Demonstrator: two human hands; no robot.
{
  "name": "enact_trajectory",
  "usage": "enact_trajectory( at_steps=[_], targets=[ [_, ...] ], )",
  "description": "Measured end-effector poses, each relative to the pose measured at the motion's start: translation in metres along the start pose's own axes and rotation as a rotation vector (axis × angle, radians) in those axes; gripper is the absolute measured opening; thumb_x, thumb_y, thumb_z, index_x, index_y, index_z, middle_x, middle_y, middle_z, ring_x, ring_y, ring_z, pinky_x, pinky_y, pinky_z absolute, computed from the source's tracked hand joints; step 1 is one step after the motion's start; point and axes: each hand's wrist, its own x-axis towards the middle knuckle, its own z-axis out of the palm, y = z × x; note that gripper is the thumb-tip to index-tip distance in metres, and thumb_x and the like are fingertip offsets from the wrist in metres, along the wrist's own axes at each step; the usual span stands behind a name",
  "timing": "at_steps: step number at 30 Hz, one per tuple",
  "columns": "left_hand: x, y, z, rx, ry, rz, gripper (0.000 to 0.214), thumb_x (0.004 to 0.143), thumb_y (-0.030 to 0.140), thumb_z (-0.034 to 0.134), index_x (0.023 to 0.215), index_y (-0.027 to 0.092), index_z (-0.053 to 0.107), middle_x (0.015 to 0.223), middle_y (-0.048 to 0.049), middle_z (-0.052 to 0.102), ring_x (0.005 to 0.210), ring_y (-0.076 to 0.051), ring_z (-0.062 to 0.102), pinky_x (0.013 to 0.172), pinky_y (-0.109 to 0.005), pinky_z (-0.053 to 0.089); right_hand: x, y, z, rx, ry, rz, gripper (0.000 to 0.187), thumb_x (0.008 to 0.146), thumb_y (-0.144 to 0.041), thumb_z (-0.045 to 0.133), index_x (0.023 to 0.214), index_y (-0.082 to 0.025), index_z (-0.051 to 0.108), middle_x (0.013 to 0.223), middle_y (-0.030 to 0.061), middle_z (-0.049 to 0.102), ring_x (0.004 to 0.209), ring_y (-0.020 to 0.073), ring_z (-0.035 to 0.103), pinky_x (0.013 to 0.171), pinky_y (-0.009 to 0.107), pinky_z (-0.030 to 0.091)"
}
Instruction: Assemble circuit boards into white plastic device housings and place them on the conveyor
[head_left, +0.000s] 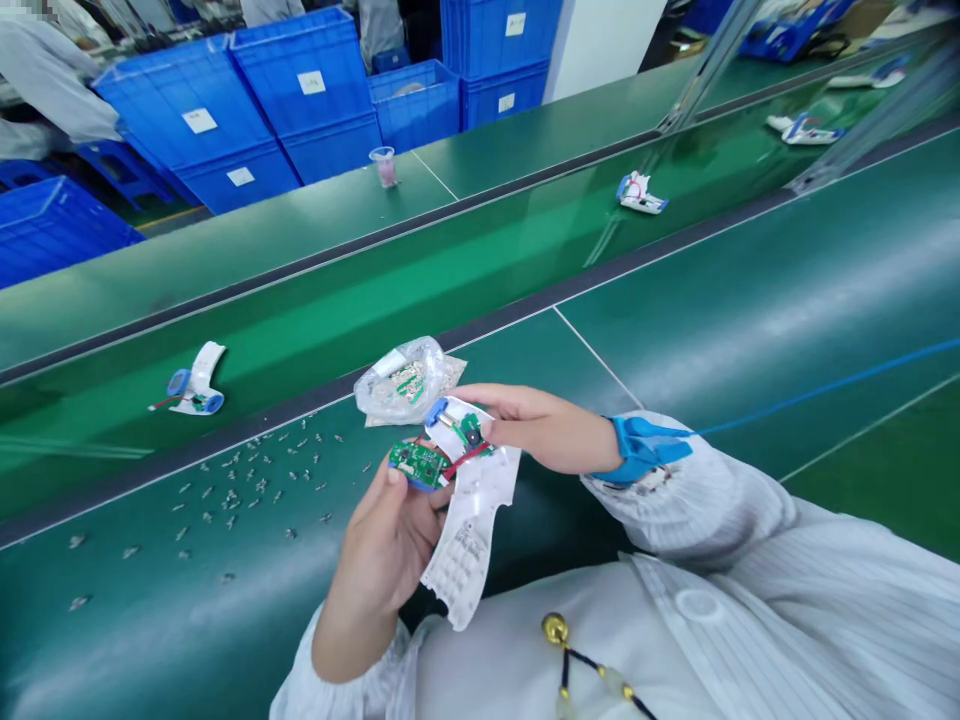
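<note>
My left hand pinches a green circuit board with a blue edge between thumb and fingers. A red wire runs from that board to a white plastic housing, which has a smaller green board and a blue part on top. My right hand grips the housing's upper end, its fingertips resting on it. A blue wrist strap circles that wrist. Just beyond both hands, a clear plastic bag of green boards lies on the bench. Several small metal screws are scattered to the left of my hands.
A green conveyor belt runs diagonally ahead, carrying white assembled devices. Beyond it stand stacked blue crates and a plastic cup. A co-worker's sleeve shows at the upper left.
</note>
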Motion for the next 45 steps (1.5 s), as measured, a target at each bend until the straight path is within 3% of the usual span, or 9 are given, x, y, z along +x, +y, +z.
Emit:
enact_trajectory(
  at_steps=[5,8,13,20,24,27,30,35,45],
  targets=[
    [0.002,-0.006,0.001,0.013,0.043,0.058,0.049,0.072,0.053,0.067,0.109,0.022,0.06,0.093,-0.0072,0.071,0.07,-0.022,0.068,0.065,-0.035,0.055,-0.01,-0.015,0.0,-0.233,0.116,-0.134,0.035,0.086,-0.023,0.052,0.119,-0.018,0.058,0.113,0.0087,0.06,0.101,0.0186,0.058,0.085,0.032,0.048],
    [0.002,-0.005,0.003,-0.014,0.011,0.152,0.036,0.072,0.046,0.07,0.099,0.023,0.065,0.088,-0.0027,0.071,0.063,-0.015,0.065,0.06,-0.027,0.054,-0.014,-0.028,-0.001,-0.406,0.095,-0.299,0.019,0.084,-0.02,0.053,0.094,-0.015,0.068,0.121,0.0117,0.055,0.112,0.0198,0.054,0.095,0.034,0.043],
    [0.0,-0.005,0.006,-0.007,-0.021,0.16,0.031,0.076,0.042,0.068,0.098,0.022,0.066,0.083,-0.0024,0.07,0.058,-0.011,0.063,0.05,-0.019,0.05,-0.015,-0.033,0.0,-0.567,0.028,-0.4,0.014,0.08,-0.02,0.058,0.085,-0.015,0.071,0.128,0.0151,0.052,0.123,0.0243,0.046,0.101,0.041,0.037],
    [0.0,-0.005,0.002,0.153,-0.002,0.2,0.032,0.077,0.046,0.066,0.096,0.02,0.064,0.087,-0.0047,0.069,0.071,-0.018,0.067,0.064,-0.03,0.056,-0.013,-0.034,-0.002,-0.382,-0.064,-0.318,0.009,0.082,-0.018,0.056,0.078,-0.015,0.063,0.12,0.0123,0.057,0.118,0.019,0.05,0.099,0.036,0.039],
    [0.002,-0.005,-0.002,0.393,0.052,0.329,0.031,0.082,0.047,0.061,0.093,0.019,0.062,0.089,-0.0031,0.066,0.069,-0.014,0.064,0.068,-0.027,0.053,-0.011,-0.032,0.002,-0.222,-0.075,-0.307,0.012,0.084,-0.021,0.055,0.074,-0.015,0.059,0.089,0.0056,0.063,0.101,0.016,0.056,0.107,0.039,0.028],
    [0.002,-0.005,-0.003,0.482,0.093,0.341,0.031,0.084,0.047,0.057,0.093,0.018,0.06,0.086,-0.0025,0.064,0.063,-0.012,0.061,0.063,-0.025,0.05,-0.011,-0.03,0.008,-0.074,-0.034,-0.168,0.016,0.084,-0.024,0.053,0.071,-0.015,0.055,0.076,0.0026,0.057,0.084,0.0146,0.055,0.087,0.032,0.041],
    [0.002,-0.005,0.001,0.564,0.172,0.391,0.027,0.085,0.044,0.057,0.092,0.018,0.057,0.077,0.0014,0.06,0.058,-0.01,0.059,0.058,-0.022,0.047,-0.01,-0.033,0.012,-0.02,-0.014,-0.066,0.014,0.081,-0.022,0.054,0.069,-0.014,0.054,0.075,0.0022,0.056,0.07,0.0116,0.051,0.067,0.025,0.04],
    [0.003,-0.005,0.008,0.653,0.261,0.504,0.026,0.085,0.045,0.057,0.096,0.021,0.052,0.071,0.005,0.054,0.051,-0.007,0.055,0.048,-0.018,0.044,-0.006,-0.045,0.014,-0.111,-0.016,-0.063,0.015,0.079,-0.02,0.054,0.067,-0.013,0.059,0.072,0.0013,0.057,0.068,0.01,0.05,0.066,0.023,0.037],
    [0.0,-0.007,0.006,0.693,0.104,0.55,0.021,0.087,0.039,0.056,0.101,0.023,0.053,0.071,0.0044,0.054,0.051,-0.007,0.052,0.043,-0.016,0.045,-0.005,-0.051,0.01,-0.292,-0.069,-0.075,0.015,0.077,-0.018,0.056,0.063,-0.013,0.06,0.063,-0.0007,0.051,0.066,0.0106,0.047,0.061,0.022,0.036]
  ],
)
